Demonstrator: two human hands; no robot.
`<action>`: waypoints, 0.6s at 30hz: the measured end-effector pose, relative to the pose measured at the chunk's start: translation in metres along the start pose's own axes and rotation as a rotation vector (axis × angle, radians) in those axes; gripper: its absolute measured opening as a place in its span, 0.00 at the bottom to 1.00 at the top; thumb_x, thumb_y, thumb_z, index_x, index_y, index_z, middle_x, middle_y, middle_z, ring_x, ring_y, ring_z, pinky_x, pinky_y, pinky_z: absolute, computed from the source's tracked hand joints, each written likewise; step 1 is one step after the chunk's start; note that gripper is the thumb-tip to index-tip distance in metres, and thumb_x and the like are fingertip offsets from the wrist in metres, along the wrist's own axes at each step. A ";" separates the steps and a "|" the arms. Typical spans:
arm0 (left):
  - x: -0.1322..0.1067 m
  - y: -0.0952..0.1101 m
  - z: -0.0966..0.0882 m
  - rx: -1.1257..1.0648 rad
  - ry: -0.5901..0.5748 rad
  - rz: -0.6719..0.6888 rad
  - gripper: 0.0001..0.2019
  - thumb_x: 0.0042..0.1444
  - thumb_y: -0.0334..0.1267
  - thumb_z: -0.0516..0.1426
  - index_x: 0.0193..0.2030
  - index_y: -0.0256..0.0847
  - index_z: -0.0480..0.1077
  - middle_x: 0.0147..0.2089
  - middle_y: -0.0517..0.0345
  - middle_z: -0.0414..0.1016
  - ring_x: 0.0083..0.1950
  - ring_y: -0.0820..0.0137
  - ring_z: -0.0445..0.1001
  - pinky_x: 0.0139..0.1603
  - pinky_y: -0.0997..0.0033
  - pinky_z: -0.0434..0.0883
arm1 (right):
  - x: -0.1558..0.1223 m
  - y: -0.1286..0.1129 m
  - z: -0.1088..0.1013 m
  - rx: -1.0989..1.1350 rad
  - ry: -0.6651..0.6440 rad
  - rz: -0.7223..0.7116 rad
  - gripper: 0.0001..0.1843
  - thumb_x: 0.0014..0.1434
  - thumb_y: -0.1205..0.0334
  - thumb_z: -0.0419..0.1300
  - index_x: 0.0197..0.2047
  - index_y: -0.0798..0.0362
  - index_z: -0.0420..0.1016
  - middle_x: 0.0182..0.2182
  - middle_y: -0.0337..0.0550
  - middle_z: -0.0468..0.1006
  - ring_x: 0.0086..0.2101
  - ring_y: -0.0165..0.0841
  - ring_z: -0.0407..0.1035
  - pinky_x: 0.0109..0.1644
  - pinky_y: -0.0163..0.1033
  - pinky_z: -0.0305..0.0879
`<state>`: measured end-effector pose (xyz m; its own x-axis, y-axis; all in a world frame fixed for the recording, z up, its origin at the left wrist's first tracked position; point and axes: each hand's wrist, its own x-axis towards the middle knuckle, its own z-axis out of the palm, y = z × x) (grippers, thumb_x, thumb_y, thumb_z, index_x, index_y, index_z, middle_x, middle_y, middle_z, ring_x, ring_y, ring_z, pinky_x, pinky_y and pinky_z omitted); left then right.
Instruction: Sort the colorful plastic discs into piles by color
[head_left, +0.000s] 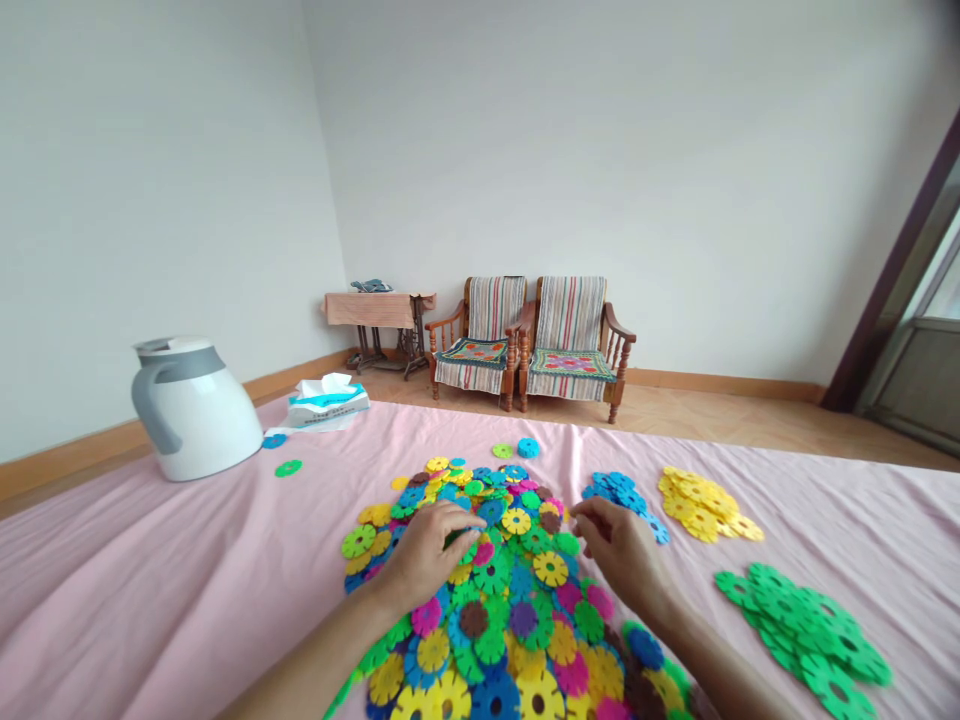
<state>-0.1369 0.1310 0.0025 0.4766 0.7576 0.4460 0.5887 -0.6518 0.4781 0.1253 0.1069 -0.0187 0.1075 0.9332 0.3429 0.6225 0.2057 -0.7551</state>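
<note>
A big heap of mixed coloured snowflake discs lies on the pink cloth in front of me. My left hand rests palm down on the heap's left part, fingers curled over the discs. My right hand hovers at the heap's upper right, fingers bent and pinched together near a disc; whether they hold one is unclear. Sorted piles lie to the right: blue discs, yellow discs and green discs.
A white jug stands at the far left of the pink cloth, with a tissue pack behind it. Stray discs lie near the jug. Two wooden armchairs and a small table stand against the far wall.
</note>
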 end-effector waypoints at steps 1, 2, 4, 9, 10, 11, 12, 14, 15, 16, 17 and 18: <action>-0.001 0.004 -0.001 -0.029 -0.041 0.021 0.08 0.58 0.36 0.57 0.40 0.45 0.79 0.39 0.55 0.81 0.43 0.64 0.77 0.47 0.65 0.71 | -0.003 -0.005 0.003 -0.005 -0.020 -0.025 0.13 0.56 0.58 0.50 0.31 0.52 0.75 0.23 0.41 0.78 0.23 0.34 0.70 0.28 0.37 0.63; -0.002 0.008 -0.003 -0.058 -0.088 0.044 0.08 0.58 0.37 0.58 0.41 0.45 0.79 0.40 0.56 0.81 0.44 0.64 0.77 0.48 0.66 0.71 | -0.005 -0.009 0.007 -0.008 -0.039 -0.051 0.13 0.56 0.59 0.51 0.32 0.52 0.75 0.24 0.41 0.78 0.23 0.33 0.69 0.29 0.37 0.62; -0.003 0.014 -0.006 -0.102 -0.156 0.083 0.09 0.57 0.39 0.60 0.44 0.47 0.77 0.44 0.58 0.81 0.47 0.65 0.76 0.51 0.67 0.69 | -0.010 -0.015 0.013 -0.009 -0.070 -0.099 0.11 0.56 0.61 0.52 0.32 0.51 0.76 0.27 0.41 0.78 0.25 0.32 0.68 0.31 0.36 0.62; -0.001 0.010 -0.007 -0.109 -0.040 0.048 0.10 0.62 0.40 0.55 0.43 0.44 0.77 0.42 0.56 0.80 0.45 0.67 0.76 0.49 0.69 0.69 | -0.019 -0.023 0.020 0.006 -0.164 -0.209 0.09 0.56 0.66 0.52 0.32 0.52 0.74 0.27 0.39 0.74 0.28 0.31 0.68 0.32 0.35 0.62; -0.001 0.008 -0.006 -0.098 -0.005 0.026 0.10 0.63 0.39 0.54 0.41 0.43 0.77 0.40 0.56 0.80 0.44 0.67 0.76 0.47 0.69 0.70 | -0.022 -0.026 0.020 0.008 -0.186 -0.226 0.09 0.56 0.66 0.52 0.32 0.52 0.74 0.28 0.39 0.74 0.29 0.32 0.68 0.34 0.35 0.63; -0.001 0.006 -0.004 -0.086 0.020 0.009 0.11 0.63 0.38 0.53 0.40 0.42 0.77 0.39 0.56 0.80 0.43 0.67 0.76 0.46 0.69 0.70 | -0.025 -0.031 0.020 0.006 -0.204 -0.239 0.09 0.56 0.66 0.53 0.33 0.52 0.75 0.29 0.41 0.74 0.31 0.33 0.69 0.37 0.36 0.64; -0.001 0.003 -0.003 -0.073 0.027 0.000 0.10 0.62 0.38 0.54 0.39 0.42 0.77 0.39 0.56 0.80 0.42 0.67 0.76 0.46 0.69 0.70 | -0.028 -0.037 0.020 -0.004 -0.223 -0.249 0.09 0.56 0.65 0.54 0.36 0.52 0.76 0.33 0.42 0.75 0.36 0.35 0.70 0.41 0.38 0.64; -0.003 0.001 0.000 -0.051 0.003 0.005 0.09 0.61 0.37 0.55 0.38 0.42 0.77 0.39 0.56 0.80 0.43 0.66 0.76 0.47 0.68 0.70 | -0.035 -0.049 0.019 -0.051 -0.266 -0.264 0.16 0.54 0.60 0.59 0.47 0.51 0.75 0.42 0.46 0.76 0.46 0.41 0.67 0.52 0.45 0.61; -0.003 0.000 0.002 -0.042 -0.015 0.014 0.08 0.60 0.36 0.56 0.38 0.43 0.77 0.39 0.56 0.79 0.43 0.66 0.76 0.47 0.68 0.70 | -0.038 -0.056 0.020 -0.083 -0.287 -0.269 0.24 0.52 0.57 0.62 0.53 0.51 0.72 0.47 0.48 0.75 0.51 0.44 0.64 0.56 0.48 0.57; -0.004 0.000 0.003 -0.033 -0.033 0.022 0.07 0.60 0.35 0.56 0.39 0.43 0.77 0.39 0.57 0.79 0.43 0.66 0.75 0.48 0.67 0.70 | -0.040 -0.061 0.020 -0.115 -0.313 -0.269 0.31 0.50 0.55 0.65 0.58 0.50 0.68 0.51 0.49 0.73 0.53 0.47 0.62 0.58 0.51 0.54; -0.004 0.000 0.004 -0.025 -0.046 0.029 0.07 0.59 0.35 0.56 0.39 0.43 0.77 0.39 0.57 0.79 0.43 0.66 0.75 0.48 0.67 0.70 | -0.042 -0.066 0.022 -0.144 -0.339 -0.265 0.36 0.49 0.54 0.66 0.61 0.50 0.66 0.54 0.50 0.71 0.54 0.49 0.61 0.59 0.53 0.52; -0.004 0.000 0.005 -0.019 -0.050 0.034 0.07 0.59 0.34 0.56 0.39 0.43 0.77 0.39 0.57 0.79 0.43 0.66 0.75 0.48 0.67 0.70 | -0.043 -0.069 0.023 -0.165 -0.359 -0.259 0.38 0.48 0.53 0.66 0.62 0.50 0.64 0.54 0.50 0.71 0.54 0.49 0.61 0.59 0.54 0.51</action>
<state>-0.1352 0.1278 -0.0030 0.5282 0.7357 0.4240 0.5595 -0.6771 0.4780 0.0597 0.0599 0.0058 -0.3247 0.9061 0.2714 0.7115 0.4230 -0.5610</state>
